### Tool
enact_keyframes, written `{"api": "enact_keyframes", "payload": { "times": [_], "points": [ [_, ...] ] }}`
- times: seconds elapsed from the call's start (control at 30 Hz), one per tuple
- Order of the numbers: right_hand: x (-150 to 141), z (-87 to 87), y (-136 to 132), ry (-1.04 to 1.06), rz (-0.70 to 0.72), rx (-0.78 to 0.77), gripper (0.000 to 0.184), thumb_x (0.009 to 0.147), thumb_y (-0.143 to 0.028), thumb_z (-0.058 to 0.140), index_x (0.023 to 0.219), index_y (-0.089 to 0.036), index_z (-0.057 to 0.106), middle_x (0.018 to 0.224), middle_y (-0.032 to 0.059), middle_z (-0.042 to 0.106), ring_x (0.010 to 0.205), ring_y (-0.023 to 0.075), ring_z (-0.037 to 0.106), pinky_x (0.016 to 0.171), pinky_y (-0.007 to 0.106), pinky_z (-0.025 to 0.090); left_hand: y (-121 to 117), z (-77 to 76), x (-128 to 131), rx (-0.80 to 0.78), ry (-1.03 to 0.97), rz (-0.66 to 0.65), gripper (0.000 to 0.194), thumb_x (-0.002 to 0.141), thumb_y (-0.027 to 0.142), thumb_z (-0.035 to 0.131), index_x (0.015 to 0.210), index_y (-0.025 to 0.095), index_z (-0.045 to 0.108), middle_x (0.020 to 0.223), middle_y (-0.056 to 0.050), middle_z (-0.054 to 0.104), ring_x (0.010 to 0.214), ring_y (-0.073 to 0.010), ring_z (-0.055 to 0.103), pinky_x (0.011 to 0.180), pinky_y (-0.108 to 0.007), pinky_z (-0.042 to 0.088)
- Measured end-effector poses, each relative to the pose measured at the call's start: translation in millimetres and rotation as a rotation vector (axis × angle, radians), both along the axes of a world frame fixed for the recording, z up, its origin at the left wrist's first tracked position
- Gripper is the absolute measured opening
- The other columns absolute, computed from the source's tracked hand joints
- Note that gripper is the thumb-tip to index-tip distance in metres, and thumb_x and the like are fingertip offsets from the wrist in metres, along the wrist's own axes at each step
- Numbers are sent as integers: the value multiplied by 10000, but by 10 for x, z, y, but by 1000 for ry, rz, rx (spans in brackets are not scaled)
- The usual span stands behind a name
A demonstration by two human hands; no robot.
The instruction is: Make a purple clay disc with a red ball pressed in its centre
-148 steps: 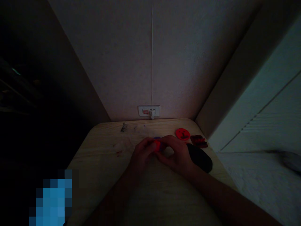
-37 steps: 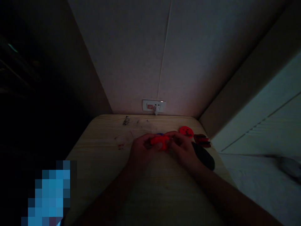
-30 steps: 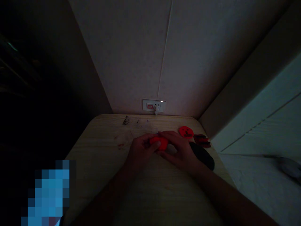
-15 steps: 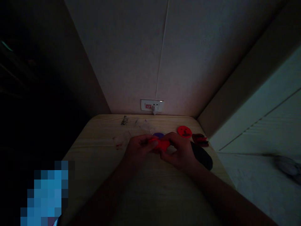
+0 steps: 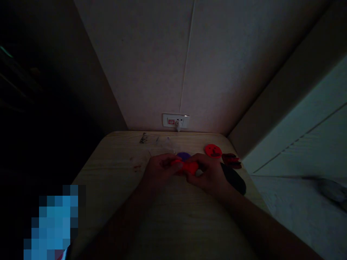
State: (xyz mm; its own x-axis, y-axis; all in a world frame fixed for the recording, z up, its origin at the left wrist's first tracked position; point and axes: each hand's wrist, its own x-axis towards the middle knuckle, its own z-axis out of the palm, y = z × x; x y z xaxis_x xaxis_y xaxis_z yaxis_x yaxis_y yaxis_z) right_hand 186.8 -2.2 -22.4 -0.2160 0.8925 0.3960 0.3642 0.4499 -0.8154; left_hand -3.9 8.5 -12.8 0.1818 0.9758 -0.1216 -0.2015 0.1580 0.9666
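Both my hands meet over the wooden table and grip a small bright red piece between them. My left hand pinches its left end, with the thumb on top. The fingers of my right hand are closed on its right end. The piece looks soft, but the dim light and my fingers hide its exact shape and kind. Just behind it lies a round purple thing, partly covered by my hands.
Right of my hands lie a red disc with dark face-like marks, a dark red piece with black strips, and a black rounded object. A socket holding a plug is on the wall behind the wooden table.
The red piece and my right hand have shifted very slightly, and a little more of the purple thing shows. Both hands keep their hold.
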Motion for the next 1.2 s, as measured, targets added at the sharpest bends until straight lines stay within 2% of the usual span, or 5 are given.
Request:
{"api": "enact_keyframes", "payload": {
  "times": [0.2,0.4,0.73,0.97,1.2],
  "points": [
    [8,16,38,53,-21,-57,184,776,-228,782,946,-196,718,804,39,735,687,178,679,621,287,565,6,-18,9,-17,-66,29,319,634,317,920,861,154,768,790,-30,790,656,-160,728,673,-284,615],
    [2,32,44,-17,40,70,183,812,-256,770,985,-209,736,862,54,739,764,193,695,668,302,569,-17,-26,28,52,-6,-44,307,687,307,872,939,166,768,829,-44,793,700,-192,747,687,-329,628],
    [28,83,27,-79,-130,58,113,728,-180,728,824,-205,675,725,21,696,637,172,628,573,279,502,24,-20,-37,12,-60,18,262,684,306,886,868,159,770,717,-28,777,602,-165,725,636,-282,605],
    [-16,38,38,54,44,-16,175,853,-281,752,1017,-221,759,944,56,797,827,207,746,728,318,601,28,-59,-34,-5,-113,16,300,665,298,910,897,165,775,815,-35,799,694,-164,748,719,-288,626],
    [91,51,136,126,-250,6,77,825,-261,721,855,-195,747,794,41,765,708,185,700,632,284,550,111,-65,-103,53,-33,252,325,698,344,874,940,162,756,816,-33,783,736,-181,738,764,-324,609]
  ]
}}
